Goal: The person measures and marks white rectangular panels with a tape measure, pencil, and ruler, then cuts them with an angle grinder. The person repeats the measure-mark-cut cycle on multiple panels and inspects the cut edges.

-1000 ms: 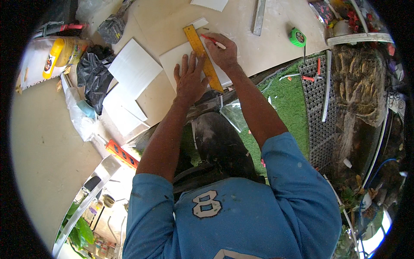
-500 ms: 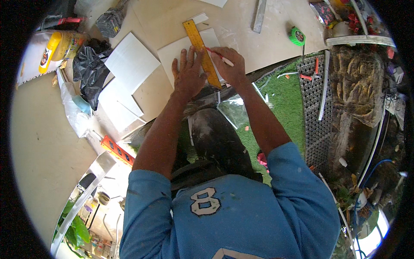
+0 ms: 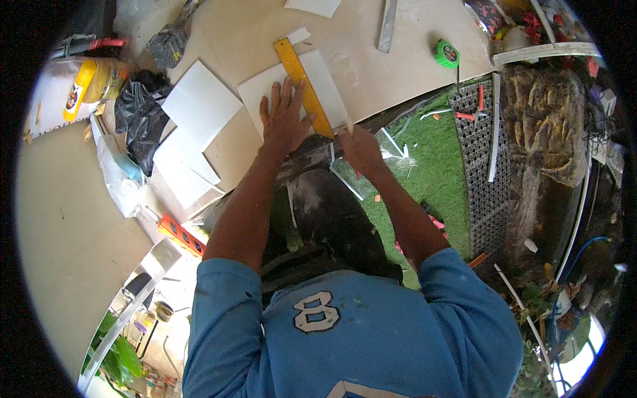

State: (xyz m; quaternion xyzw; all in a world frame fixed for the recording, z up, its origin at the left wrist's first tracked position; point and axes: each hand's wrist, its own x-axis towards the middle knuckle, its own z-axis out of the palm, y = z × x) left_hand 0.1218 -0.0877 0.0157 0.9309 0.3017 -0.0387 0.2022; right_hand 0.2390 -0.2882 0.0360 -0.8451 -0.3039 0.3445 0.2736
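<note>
A yellow metal ruler (image 3: pixel 315 103) lies slanted across a white sheet (image 3: pixel 328 81) on the pale work board (image 3: pixel 371 83). My left hand (image 3: pixel 284 116) rests flat with spread fingers, pressing on the sheet and the ruler’s left edge. At the near end of the ruler, my right hand (image 3: pixel 359 150) is closed on a slim red-and-white pen-like tool (image 3: pixel 350 128), partly hidden and blurred. More white sheets (image 3: pixel 202 103) lie to the left of my left hand.
A green tape measure (image 3: pixel 445 54) and metal bar (image 3: pixel 386 30) lie on the board. Black plastic (image 3: pixel 139 113) and a yellow tube (image 3: pixel 80 86) sit left. Below right are artificial grass (image 3: pixel 438 186), a perforated mat (image 3: pixel 481 205) and pliers (image 3: pixel 469 116); an orange level (image 3: pixel 179 235) stands lower left.
My right hand has moved down along the ruler, past the sheet’s near edge, with the tool. My left hand has stayed on the ruler and sheet.
</note>
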